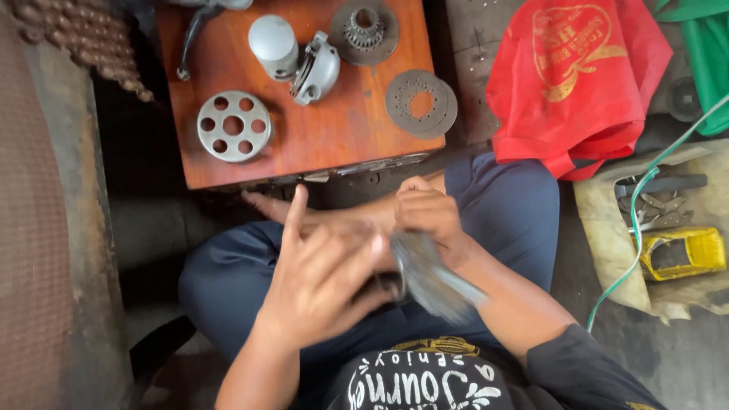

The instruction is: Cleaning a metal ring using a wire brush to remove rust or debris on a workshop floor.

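Grey metal disc (429, 277), motion-blurred, over lap — pinched by right hand (427, 216) from above, fingers closed on upper edge. Left hand (323, 277) open, fingers spread, touching disc's left side. Beyond — wooden board (319, 129) with perforated plate (233, 126).

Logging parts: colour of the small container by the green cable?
Yellow container, head view.
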